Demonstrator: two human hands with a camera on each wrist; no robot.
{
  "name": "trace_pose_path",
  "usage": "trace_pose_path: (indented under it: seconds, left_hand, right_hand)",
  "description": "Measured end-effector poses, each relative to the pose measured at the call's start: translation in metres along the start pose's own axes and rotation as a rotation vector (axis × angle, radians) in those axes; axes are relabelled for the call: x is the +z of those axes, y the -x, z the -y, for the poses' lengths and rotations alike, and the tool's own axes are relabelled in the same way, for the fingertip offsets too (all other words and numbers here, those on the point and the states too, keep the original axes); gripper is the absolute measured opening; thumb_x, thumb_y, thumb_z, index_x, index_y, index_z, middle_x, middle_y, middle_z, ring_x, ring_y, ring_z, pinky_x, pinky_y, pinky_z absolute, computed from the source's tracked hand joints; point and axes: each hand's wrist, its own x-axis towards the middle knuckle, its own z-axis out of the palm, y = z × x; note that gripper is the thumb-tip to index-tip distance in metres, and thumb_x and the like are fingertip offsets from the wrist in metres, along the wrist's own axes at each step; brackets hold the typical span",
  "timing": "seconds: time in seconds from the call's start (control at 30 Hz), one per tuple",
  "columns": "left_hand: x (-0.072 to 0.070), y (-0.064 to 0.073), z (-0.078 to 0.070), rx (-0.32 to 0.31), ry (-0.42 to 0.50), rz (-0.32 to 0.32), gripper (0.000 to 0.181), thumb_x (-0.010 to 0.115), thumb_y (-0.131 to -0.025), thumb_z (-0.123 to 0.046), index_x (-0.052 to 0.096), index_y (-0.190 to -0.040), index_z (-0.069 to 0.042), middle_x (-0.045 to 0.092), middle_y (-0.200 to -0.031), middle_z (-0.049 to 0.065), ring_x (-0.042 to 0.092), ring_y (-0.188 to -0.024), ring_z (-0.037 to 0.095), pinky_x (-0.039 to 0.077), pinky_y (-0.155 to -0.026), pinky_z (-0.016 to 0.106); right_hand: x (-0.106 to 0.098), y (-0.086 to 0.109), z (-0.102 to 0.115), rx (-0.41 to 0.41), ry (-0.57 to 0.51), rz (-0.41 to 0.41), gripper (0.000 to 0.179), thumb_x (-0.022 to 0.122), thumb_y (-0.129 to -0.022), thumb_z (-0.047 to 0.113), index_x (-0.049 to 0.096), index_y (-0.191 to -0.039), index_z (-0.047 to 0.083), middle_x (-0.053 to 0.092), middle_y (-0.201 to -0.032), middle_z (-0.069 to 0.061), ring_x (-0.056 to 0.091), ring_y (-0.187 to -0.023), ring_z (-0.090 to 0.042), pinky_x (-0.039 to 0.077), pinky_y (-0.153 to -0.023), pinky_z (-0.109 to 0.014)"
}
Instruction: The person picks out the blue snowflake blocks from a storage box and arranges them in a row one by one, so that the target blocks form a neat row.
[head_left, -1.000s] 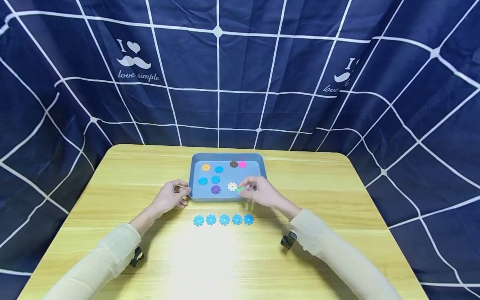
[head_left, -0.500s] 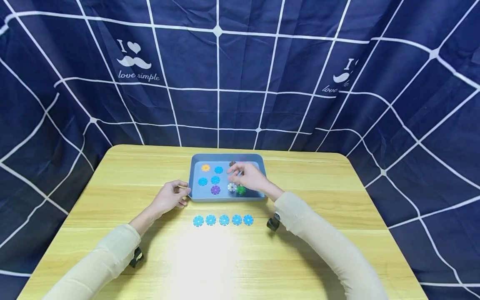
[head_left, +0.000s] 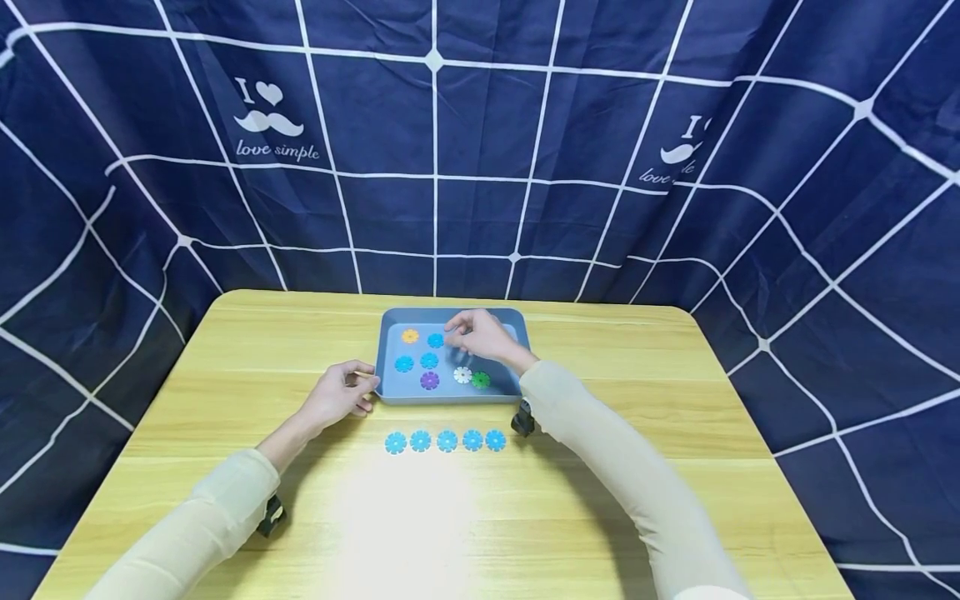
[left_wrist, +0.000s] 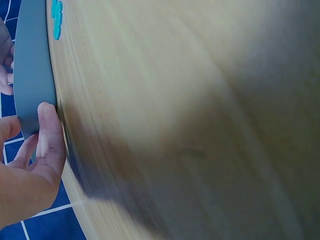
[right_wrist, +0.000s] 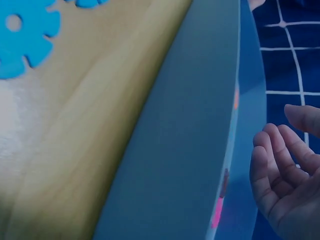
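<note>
My left hand [head_left: 341,392] grips the front left corner of a grey-blue tray [head_left: 442,400], its fingers against the outer wall in the left wrist view. Over the tray's back right part hovers my right hand [head_left: 483,335], fingers loosely bent and holding nothing. Near its fingertips lies a blue snowflake disc [head_left: 436,341]. The tray also holds an orange disc [head_left: 410,336], two more blue discs [head_left: 404,363], a purple disc [head_left: 430,380], a white disc [head_left: 462,375] and a green disc [head_left: 481,380]. Past the rim in the right wrist view show a pink disc [right_wrist: 217,212] and a brown disc [right_wrist: 225,182].
Several blue discs [head_left: 447,441] lie in a row on the wooden table [head_left: 637,400] in front of the tray. A dark blue curtain [head_left: 480,125] with white lines hangs behind the table and along both sides.
My right hand has left the green disc beside the white one and moved back and left across the tray, covering the brown and pink discs in the head view. My left hand stays put.
</note>
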Motion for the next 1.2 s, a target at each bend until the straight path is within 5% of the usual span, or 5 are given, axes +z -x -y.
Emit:
trace_pose_path:
  seconds: [0.27, 0.63, 0.93, 1.2]
  left_hand:
    - [-0.002, -0.001, 0.004, -0.004, -0.009, -0.011, 0.040, 0.060, -0.107, -0.012, 0.055, -0.139, 0.013, 0.072, -0.109, 0.027, 0.072, -0.071, 0.014, 0.069, -0.068, 0.030]
    - [-0.006, -0.004, 0.006, -0.001, -0.001, -0.005, 0.040, 0.060, -0.107, -0.011, 0.055, -0.139, 0.013, 0.072, -0.107, 0.026, 0.072, -0.069, 0.014, 0.069, -0.067, 0.029]
    - [-0.006, -0.003, 0.002, -0.006, 0.010, 0.006, 0.041, 0.060, -0.107, -0.011, 0.053, -0.139, 0.015, 0.073, -0.103, 0.024, 0.071, -0.069, 0.013, 0.069, -0.066, 0.030]
    - [-0.005, -0.006, 0.001, -0.009, 0.004, 0.006, 0.041, 0.059, -0.107, -0.010, 0.053, -0.139, 0.014, 0.073, -0.101, 0.021, 0.071, -0.069, 0.013, 0.068, -0.066, 0.029]
  right_hand:
    - [0.005, -0.018, -0.006, 0.039, 0.035, -0.010, 0.029, 0.073, -0.101, 0.021, 0.073, -0.126, 0.006, 0.074, -0.099, -0.009, 0.069, -0.080, -0.022, 0.059, -0.068, -0.028]
    - [0.012, -0.034, -0.006, 0.061, 0.071, -0.008, 0.026, 0.074, -0.099, 0.021, 0.075, -0.121, 0.007, 0.075, -0.098, -0.007, 0.068, -0.076, -0.017, 0.056, -0.067, -0.024]
    - [0.012, -0.049, -0.011, 0.057, 0.132, -0.007, 0.027, 0.076, -0.097, 0.021, 0.076, -0.121, 0.008, 0.075, -0.087, -0.004, 0.064, -0.070, -0.013, 0.058, -0.086, -0.030]
    - [0.013, -0.049, -0.006, 0.070, 0.147, 0.042, 0.031, 0.078, -0.096, 0.020, 0.075, -0.124, 0.007, 0.068, -0.076, 0.002, 0.059, -0.068, -0.011, 0.049, -0.071, -0.024]
